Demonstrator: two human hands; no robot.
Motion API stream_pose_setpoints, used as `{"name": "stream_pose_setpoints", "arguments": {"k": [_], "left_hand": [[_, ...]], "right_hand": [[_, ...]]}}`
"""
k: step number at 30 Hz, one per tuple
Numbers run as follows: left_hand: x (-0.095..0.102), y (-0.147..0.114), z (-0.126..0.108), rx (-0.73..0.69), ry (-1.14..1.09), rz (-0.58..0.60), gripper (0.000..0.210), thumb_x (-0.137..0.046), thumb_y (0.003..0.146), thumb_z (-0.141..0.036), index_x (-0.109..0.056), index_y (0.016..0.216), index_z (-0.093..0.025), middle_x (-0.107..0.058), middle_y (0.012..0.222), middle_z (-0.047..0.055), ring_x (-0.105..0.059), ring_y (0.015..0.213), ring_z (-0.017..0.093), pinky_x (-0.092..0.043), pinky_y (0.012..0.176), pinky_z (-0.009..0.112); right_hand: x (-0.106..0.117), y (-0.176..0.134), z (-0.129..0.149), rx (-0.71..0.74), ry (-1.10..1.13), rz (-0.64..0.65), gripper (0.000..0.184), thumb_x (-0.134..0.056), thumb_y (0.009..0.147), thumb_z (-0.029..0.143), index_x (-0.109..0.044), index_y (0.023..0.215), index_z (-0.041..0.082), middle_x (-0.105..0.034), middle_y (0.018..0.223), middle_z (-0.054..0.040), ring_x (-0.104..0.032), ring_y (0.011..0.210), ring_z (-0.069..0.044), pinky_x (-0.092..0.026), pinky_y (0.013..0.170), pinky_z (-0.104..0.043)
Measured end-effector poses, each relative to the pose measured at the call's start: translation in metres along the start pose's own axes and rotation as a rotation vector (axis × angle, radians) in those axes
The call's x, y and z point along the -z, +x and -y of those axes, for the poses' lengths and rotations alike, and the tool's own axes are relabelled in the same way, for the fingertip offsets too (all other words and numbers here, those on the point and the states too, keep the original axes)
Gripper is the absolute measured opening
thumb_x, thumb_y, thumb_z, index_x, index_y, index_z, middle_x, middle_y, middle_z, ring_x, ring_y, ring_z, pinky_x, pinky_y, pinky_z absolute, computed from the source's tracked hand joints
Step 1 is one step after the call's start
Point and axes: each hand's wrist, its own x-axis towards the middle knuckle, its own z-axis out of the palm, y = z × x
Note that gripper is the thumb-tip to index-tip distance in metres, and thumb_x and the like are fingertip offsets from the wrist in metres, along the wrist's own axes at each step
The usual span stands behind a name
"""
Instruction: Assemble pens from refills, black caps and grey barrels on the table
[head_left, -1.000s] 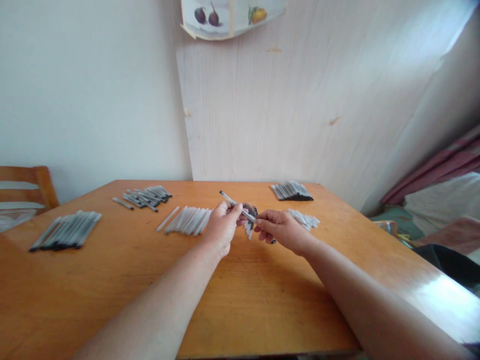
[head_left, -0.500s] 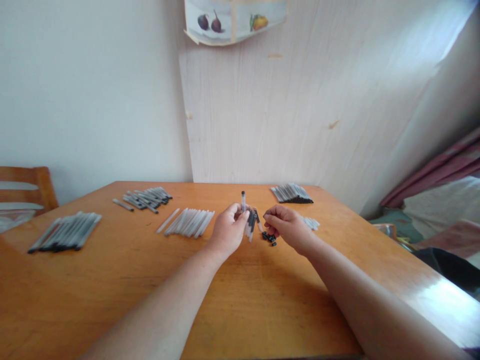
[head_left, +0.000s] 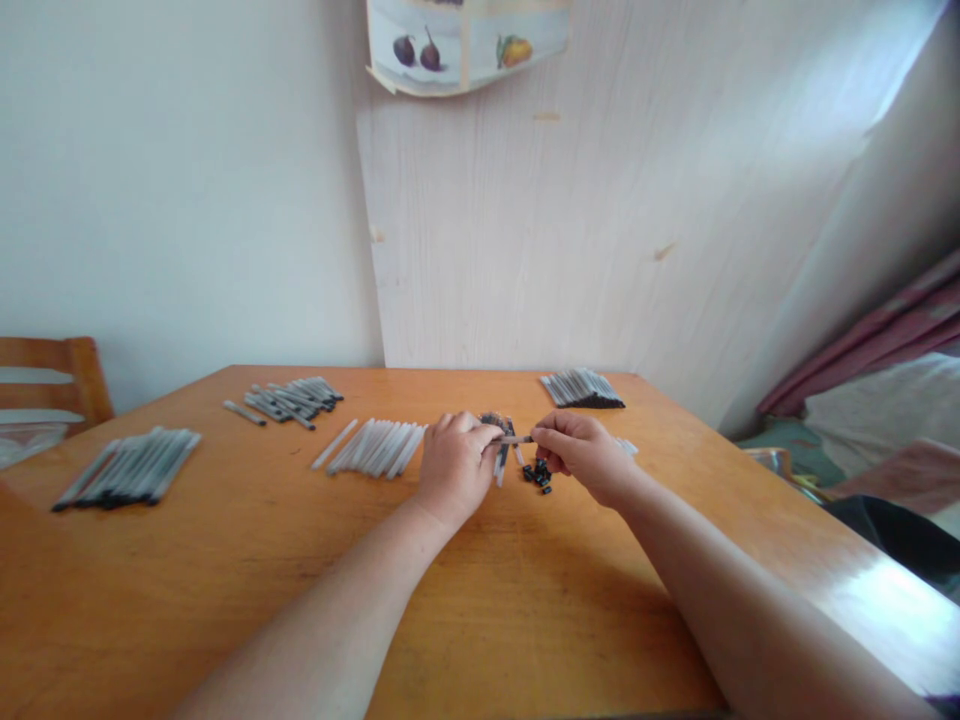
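My left hand is closed around a slim pen, which lies level and points right. Its right end meets the pinched fingertips of my right hand, where a small dark end piece shows; the fingers hide most of it. Just below my right hand is a small heap of short black end pieces on the table. Partly covered by the left hand and the pen, a bunch of dark-and-clear pen parts lies between the hands. Beside my left hand is a row of whitish pen tubes.
Pens with black ends lie in groups on the wooden table: a near-left bundle, a far-left pile and a far-right stack. Small clear pieces show behind my right hand. A wooden chair stands left.
My left hand has turned over, bringing the pen from upright to level, pointing right. The right hand's fingertips, apart from the pen before, now meet its end.
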Motion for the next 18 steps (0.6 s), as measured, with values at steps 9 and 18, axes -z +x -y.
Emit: {"name": "stream_pose_setpoints", "arguments": {"k": [9, 18], "left_hand": [[0.001, -0.001, 0.002, -0.041, 0.104, -0.021, 0.021, -0.055, 0.086, -0.027, -0.068, 0.101, -0.031, -0.062, 0.098, 0.006, -0.049, 0.099, 0.025, -0.035, 0.086, 0.041], [-0.017, 0.003, 0.032, 0.114, 0.098, -0.158, 0.031, -0.053, 0.084, -0.025, -0.062, 0.114, -0.023, -0.061, 0.111, 0.009, -0.051, 0.108, 0.027, -0.038, 0.094, 0.042]], "right_hand": [[0.001, 0.001, -0.003, -0.079, -0.093, 0.102, 0.019, -0.061, 0.075, 0.035, -0.061, 0.068, 0.017, -0.063, 0.062, -0.0012, -0.052, 0.05, -0.01, -0.036, 0.047, -0.021], [0.02, 0.016, -0.024, 0.059, -0.414, -0.292, 0.022, -0.058, 0.075, 0.04, -0.059, 0.069, 0.018, -0.055, 0.057, 0.0021, -0.045, 0.053, -0.011, -0.031, 0.049, -0.022]]}}
